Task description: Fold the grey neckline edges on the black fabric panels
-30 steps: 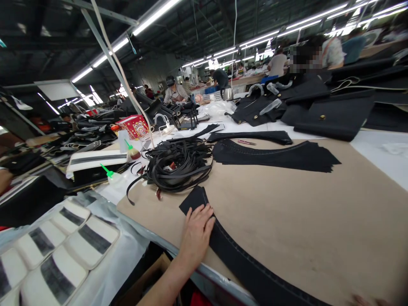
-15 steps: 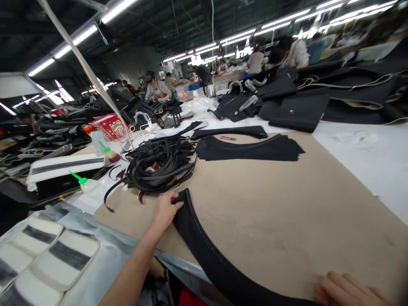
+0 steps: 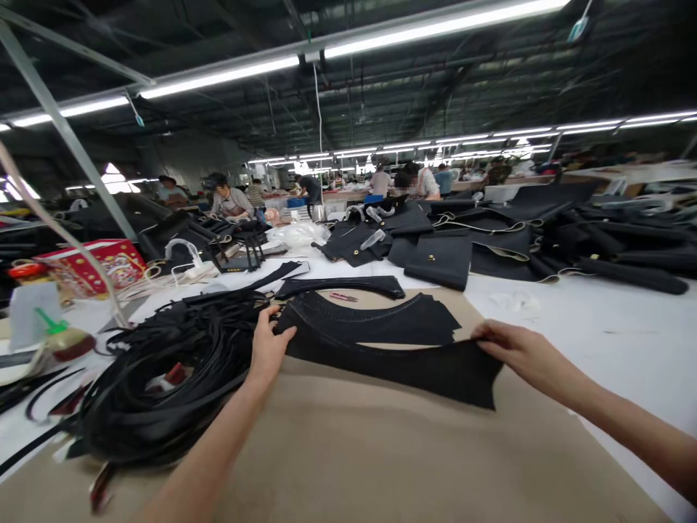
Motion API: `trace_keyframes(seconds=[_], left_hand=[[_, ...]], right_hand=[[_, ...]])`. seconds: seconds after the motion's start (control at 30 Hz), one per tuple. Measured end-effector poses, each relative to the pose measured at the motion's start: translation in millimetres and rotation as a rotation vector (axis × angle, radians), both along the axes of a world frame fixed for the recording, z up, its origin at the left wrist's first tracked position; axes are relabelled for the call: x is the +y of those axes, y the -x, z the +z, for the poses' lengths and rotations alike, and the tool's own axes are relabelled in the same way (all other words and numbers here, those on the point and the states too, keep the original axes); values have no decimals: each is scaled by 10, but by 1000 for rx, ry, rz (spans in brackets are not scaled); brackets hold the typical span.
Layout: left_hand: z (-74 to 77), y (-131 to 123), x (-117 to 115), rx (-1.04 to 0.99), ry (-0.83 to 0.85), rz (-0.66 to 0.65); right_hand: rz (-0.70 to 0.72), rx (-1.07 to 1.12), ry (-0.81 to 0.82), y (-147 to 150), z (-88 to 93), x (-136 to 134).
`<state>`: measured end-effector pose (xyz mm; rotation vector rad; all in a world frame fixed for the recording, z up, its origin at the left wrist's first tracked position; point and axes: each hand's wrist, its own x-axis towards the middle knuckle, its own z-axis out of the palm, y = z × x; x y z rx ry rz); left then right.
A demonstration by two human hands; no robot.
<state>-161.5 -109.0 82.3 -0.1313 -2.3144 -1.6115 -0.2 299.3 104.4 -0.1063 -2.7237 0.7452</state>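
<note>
A curved black fabric panel (image 3: 392, 370) is stretched between my two hands, over the tan board (image 3: 337, 450). My left hand (image 3: 269, 341) pinches its left end between thumb and fingers. At the other end, my right hand (image 3: 509, 345) grips the upper right corner, and the free edge hangs down below it. Just behind lies a stack of similar black curved panels (image 3: 403, 323), partly covered by the held one. Farther back is another pile of narrow curved black pieces (image 3: 348, 286), with small red-handled thread snips (image 3: 343, 296) between the two piles.
A large coil of black straps (image 3: 163, 392) lies left of my left forearm. Beyond it are a green-tipped glue bottle (image 3: 65, 338) and a red patterned box (image 3: 103, 265). Black bag pieces (image 3: 441, 254) are heaped along the back. Several people work farther off.
Both hands have carried the black panel from the board's near edge forward to the stack. My right hand, low at the right before, now holds the panel's right end. The view has turned and lifted.
</note>
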Motion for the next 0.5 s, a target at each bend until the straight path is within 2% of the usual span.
trace_keyframes(seconds=[0.07,0.13,0.2,0.27,0.3,0.37,0.43,0.5], left_hand=[[-64,244,141,22,53,79],[-121,371,250,49,127,159],[-173,383,352,93,199,233],[-246,305,456,203,339,221],[-299,243,504,274,434,154],[-444,104,575,397,640,-84],[-643,12,612,388,783,-326],[-883,34,681,346,867,-429]], right_hand=[[-119,7,-90,453,40,67],[-162,28,-116,861,44,98],[-169,65,-139,1164,36,100],[-173,109,-163,1285,11,71],[-170,121,-175,1253,-15,46],[-140,110,-201,991,-97,-26],[-86,60,-240,512,-210,-113],[-56,0,-284,-83,-322,-178]])
